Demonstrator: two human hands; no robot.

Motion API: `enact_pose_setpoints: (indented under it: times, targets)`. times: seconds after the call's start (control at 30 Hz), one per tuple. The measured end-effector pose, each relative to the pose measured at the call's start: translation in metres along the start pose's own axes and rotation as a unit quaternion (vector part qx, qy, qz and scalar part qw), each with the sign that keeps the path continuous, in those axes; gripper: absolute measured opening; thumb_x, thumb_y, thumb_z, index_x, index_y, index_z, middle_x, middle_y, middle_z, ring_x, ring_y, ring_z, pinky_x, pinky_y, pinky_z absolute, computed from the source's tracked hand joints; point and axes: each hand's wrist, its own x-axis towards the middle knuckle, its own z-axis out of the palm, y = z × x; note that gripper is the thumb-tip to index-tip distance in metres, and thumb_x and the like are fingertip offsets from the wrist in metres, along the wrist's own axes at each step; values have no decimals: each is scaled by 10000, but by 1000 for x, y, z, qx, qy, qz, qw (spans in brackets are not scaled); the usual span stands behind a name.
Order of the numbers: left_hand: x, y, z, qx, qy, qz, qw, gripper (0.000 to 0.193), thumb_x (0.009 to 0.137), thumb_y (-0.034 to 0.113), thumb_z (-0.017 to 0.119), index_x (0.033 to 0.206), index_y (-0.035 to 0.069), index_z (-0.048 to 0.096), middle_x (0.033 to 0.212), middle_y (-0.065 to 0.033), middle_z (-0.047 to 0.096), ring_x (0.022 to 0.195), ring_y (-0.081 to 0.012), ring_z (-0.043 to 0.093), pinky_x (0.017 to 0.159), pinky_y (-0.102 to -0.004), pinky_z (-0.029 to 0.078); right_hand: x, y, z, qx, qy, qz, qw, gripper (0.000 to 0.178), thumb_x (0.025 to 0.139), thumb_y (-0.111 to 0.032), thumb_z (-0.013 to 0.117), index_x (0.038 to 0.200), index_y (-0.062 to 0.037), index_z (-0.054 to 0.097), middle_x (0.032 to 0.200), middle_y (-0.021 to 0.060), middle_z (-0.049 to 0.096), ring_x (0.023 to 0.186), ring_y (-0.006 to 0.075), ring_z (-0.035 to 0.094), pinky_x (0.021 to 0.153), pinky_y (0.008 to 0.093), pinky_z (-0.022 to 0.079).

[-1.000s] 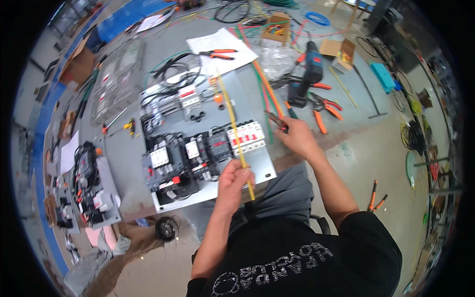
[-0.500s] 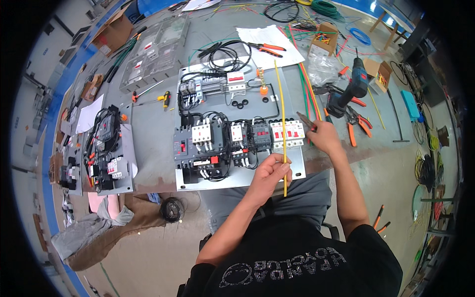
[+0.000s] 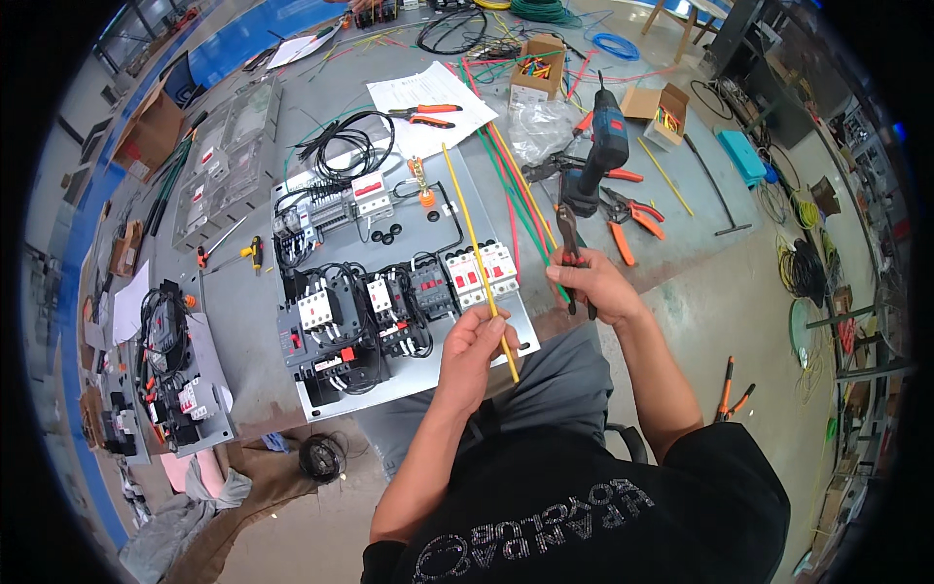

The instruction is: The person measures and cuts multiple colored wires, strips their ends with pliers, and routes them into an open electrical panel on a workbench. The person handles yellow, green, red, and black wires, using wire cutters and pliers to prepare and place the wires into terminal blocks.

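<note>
One yellow wire (image 3: 476,255), one cordless drill (image 3: 598,151), two cardboard boxes (image 3: 537,70), one paper sheet (image 3: 428,107)

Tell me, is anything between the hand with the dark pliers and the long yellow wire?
Nothing visible. The right hand holds the dark pliers beside the long yellow wire, which the left hand pinches near its lower end. Only open air above the grey metal panel separates them.

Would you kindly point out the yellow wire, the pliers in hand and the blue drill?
yellow wire (image 3: 474,237), head view, on the middle of its length above the panel.
pliers (image 3: 567,232), head view, on the dark jaws above the right hand.
blue drill (image 3: 609,136), head view, on its blue body.
</note>
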Motion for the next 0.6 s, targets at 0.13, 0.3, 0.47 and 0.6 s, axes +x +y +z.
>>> enact_pose_setpoints:
  times: [0.13,0.3,0.47,0.6]
  targets:
    - [16,-3,7,35,18,-46,998,179,1074,219,599,1152,60,625,931,-37,690,839,-112,656,720,-274,543,-29,10,15,25,-27,-9,999,217,942,-247,761,942,-58,655,797,-5,602,685,89,553,622,273,434]
    - [20,-1,20,44,52,-84,994,202,1039,230,654,1148,63,690,934,0,696,814,-77,632,633,-239,512,-57,14,36,-29,-37,-6,999,243,958,-254,754,1004,-35,657,798,-6,616,701,85,573,634,258,458]
    - [26,-8,18,10,44,-115,992,182,1022,224,680,1101,64,713,829,26,646,715,-49,543,558,-228,420,-54,36,29,-28,-38,-19,999,219,971,-213,745,1011,-27,637,795,7,625,702,84,584,626,260,466]
    - [29,-11,16,18,54,-103,993,135,1009,188,691,989,55,692,741,35,593,614,-43,493,518,-227,383,-54,43,30,-8,-45,-14,999,241,965,-255,759,1025,-49,648,801,-13,620,706,69,567,619,251,429]
